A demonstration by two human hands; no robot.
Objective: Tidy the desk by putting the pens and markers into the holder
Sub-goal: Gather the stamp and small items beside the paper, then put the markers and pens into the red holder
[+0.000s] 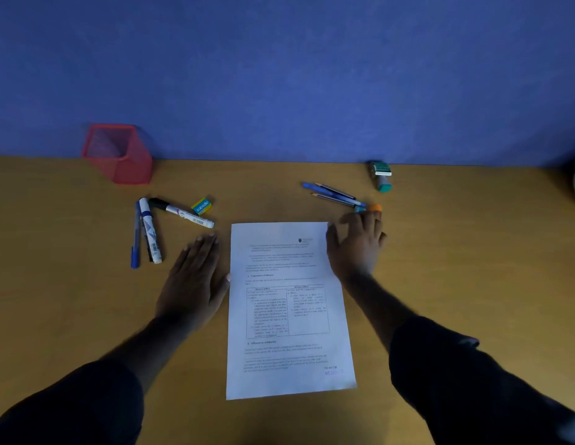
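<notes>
A red mesh holder (119, 155) stands at the back left of the desk, against the blue wall. In front of it lie a blue pen (136, 239), a blue-capped white marker (150, 231) and a black-capped white marker (183, 213). At the right, a blue pen (331, 194) lies with two pencils (336, 190). My left hand (193, 277) rests flat on the desk, left of a printed sheet (289, 309), holding nothing. My right hand (356, 242) hovers with spread fingers just before the right pens, its fingertips by a small orange object (375, 207).
A yellow and blue eraser (201, 206) sits by the black-capped marker. A green and white stamp (381, 175) lies at the back right near the wall. The wooden desk (472, 252) extends right of my right hand.
</notes>
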